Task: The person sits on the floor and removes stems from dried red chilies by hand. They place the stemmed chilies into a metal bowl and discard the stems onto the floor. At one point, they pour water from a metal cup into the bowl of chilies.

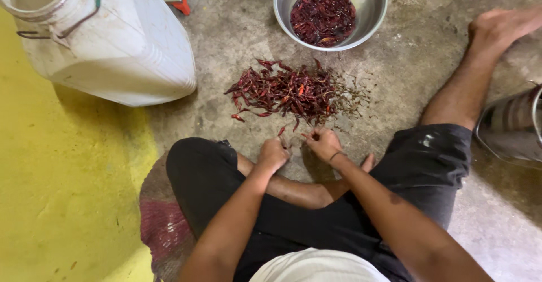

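A person is sitting cross-legged on a concrete floor [429,45], and both hands are meeting just in front of the knees. The left hand [272,155] is curling its fingers nearly closed, and the right hand [323,144] is pinching its fingertips together beside it. Between them they are gripping a single dried red chilli [285,141], which is small and mostly hidden. What is showing of it is lying with its long axis running from the left hand's fingertips up and away, its far tip pointing toward the pile [291,93]; which end carries the stem I cannot tell.

That pile of dried red chillies is spreading across the floor just beyond the hands, wider than it is deep, with loose stems trailing off its right edge. Farther back, a round steel bowl [370,0] is holding more dark red chillies heaped at its bottom. A big white plastic jug [124,50] is lying tilted at the upper left, its contents not showing. Part of a metal pot [511,127] is peeking in at the right edge.
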